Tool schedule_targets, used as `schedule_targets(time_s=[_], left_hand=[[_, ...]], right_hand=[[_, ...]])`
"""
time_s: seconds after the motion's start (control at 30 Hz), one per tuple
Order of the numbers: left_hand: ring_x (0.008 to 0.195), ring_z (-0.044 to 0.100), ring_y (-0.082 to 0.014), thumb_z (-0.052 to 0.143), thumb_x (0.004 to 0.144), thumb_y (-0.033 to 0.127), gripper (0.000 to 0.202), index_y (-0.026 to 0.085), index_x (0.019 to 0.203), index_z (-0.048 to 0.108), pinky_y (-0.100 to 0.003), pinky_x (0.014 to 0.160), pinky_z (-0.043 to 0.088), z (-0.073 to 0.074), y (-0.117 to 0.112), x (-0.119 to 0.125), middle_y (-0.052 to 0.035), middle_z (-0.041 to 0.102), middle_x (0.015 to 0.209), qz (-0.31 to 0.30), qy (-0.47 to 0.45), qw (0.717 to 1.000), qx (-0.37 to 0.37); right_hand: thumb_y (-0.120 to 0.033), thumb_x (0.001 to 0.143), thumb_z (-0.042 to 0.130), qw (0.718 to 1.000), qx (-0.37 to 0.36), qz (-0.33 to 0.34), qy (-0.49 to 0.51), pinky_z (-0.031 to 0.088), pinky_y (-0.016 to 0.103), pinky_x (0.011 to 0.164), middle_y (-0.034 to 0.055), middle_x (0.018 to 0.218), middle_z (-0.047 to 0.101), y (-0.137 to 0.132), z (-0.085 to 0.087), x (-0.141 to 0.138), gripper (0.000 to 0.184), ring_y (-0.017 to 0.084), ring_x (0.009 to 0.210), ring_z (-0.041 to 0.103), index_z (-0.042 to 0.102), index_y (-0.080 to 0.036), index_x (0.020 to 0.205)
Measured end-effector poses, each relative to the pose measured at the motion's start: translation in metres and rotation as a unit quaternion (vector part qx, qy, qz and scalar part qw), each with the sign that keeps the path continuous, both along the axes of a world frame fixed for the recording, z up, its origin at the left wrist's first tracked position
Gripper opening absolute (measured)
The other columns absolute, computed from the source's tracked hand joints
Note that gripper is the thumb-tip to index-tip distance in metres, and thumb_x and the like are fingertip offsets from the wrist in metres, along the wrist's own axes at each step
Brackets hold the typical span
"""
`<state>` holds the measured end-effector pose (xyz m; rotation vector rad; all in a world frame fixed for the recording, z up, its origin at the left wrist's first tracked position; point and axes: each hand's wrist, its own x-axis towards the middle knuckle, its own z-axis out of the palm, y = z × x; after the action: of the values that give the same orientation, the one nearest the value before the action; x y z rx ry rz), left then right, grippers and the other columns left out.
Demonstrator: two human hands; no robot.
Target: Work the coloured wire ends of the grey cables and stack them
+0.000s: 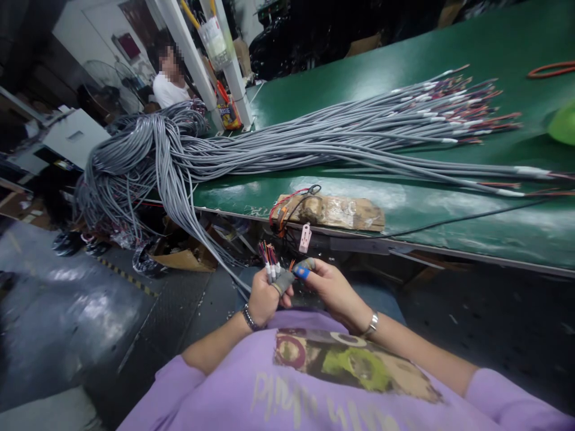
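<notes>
My left hand is closed around a bunch of grey cables, whose white-wrapped ends and thin coloured wires stick up above the fist. Grey tape covers the thumb. Close by on the right, my right hand pinches at thin orange wires beside the bunch. Grey and blue tape wraps its fingertips. From the fist the held cables run up to the left, toward a large grey cable bundle that lies along the green table and droops off its left end.
A taped cardboard strip with red and black leads and a pink clip sits at the table's front edge. A black cord crosses the tabletop. A green object is at far right. Behind a white post is a person.
</notes>
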<state>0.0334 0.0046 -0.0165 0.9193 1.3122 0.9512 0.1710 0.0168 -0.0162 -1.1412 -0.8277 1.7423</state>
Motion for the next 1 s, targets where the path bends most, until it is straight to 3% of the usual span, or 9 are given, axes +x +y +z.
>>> schedule_targets(time_s=[0.2,0.33,0.57,0.67,0.83,0.9,1.0], left_hand=[[0.025,0.038,-0.0052,0.080,0.047,0.056,0.050,0.017,0.055,0.051,-0.017,0.028,0.024,0.019,0.010,-0.006,0.0036,0.052,0.038,-0.007,-0.061,0.997,-0.045],[0.024,0.037,-0.0058,0.083,0.045,0.052,0.047,0.016,0.059,0.055,-0.017,0.026,0.022,0.022,0.016,-0.014,0.0035,0.053,0.037,-0.042,-0.093,0.992,-0.070],[0.023,0.037,-0.0066,0.084,0.046,0.049,0.046,0.014,0.060,0.057,-0.018,0.024,0.022,0.020,0.028,-0.009,0.0018,0.053,0.037,-0.156,-0.134,0.974,-0.094],[0.022,0.035,-0.0060,0.084,0.044,0.049,0.046,0.014,0.058,0.058,-0.018,0.023,0.019,0.020,0.037,-0.006,0.0017,0.052,0.036,-0.191,-0.147,0.966,-0.099],[0.021,0.034,-0.0059,0.082,0.045,0.047,0.043,0.014,0.058,0.058,-0.018,0.023,0.016,0.017,0.049,-0.004,0.0014,0.052,0.036,-0.202,-0.157,0.962,-0.099],[0.022,0.035,-0.0061,0.082,0.047,0.045,0.041,0.014,0.059,0.059,-0.018,0.024,0.016,0.014,0.051,-0.004,0.0013,0.053,0.036,-0.197,-0.157,0.962,-0.106],[0.022,0.035,-0.0060,0.081,0.046,0.043,0.039,0.014,0.061,0.059,-0.018,0.024,0.016,0.013,0.052,-0.001,0.0015,0.053,0.037,-0.193,-0.158,0.962,-0.110]], right_hand=[[-0.057,0.059,0.079,0.998,-0.009,-0.033,0.060,0.037,0.025,0.055,-0.0030,0.061,0.056,0.003,-0.019,0.010,0.044,0.010,0.054,0.042,0.063,-0.018,0.073],[-0.060,0.061,0.078,0.994,-0.021,-0.055,0.097,0.039,0.025,0.054,-0.0013,0.064,0.058,0.012,-0.021,0.020,0.045,0.009,0.053,0.044,0.064,-0.018,0.071],[-0.066,0.046,0.083,0.982,-0.063,0.040,0.174,0.037,0.022,0.048,0.0001,0.065,0.062,0.040,-0.005,0.019,0.056,0.009,0.052,0.046,0.068,-0.018,0.071],[-0.065,0.049,0.082,0.987,-0.014,0.044,0.156,0.035,0.022,0.048,-0.0017,0.060,0.058,0.047,-0.004,0.015,0.053,0.008,0.051,0.043,0.066,-0.018,0.067],[-0.069,0.060,0.073,0.988,0.124,-0.094,0.023,0.032,0.025,0.050,-0.0033,0.050,0.050,0.046,-0.005,0.009,0.052,0.010,0.050,0.038,0.059,-0.019,0.056],[-0.073,0.064,0.067,0.988,0.120,-0.087,0.045,0.035,0.026,0.051,-0.0023,0.050,0.051,0.046,-0.005,0.006,0.055,0.011,0.050,0.040,0.057,-0.020,0.053],[-0.073,0.064,0.067,0.987,0.063,-0.023,0.147,0.043,0.029,0.058,0.0008,0.058,0.059,0.049,-0.008,0.003,0.054,0.015,0.058,0.051,0.062,-0.020,0.059]])
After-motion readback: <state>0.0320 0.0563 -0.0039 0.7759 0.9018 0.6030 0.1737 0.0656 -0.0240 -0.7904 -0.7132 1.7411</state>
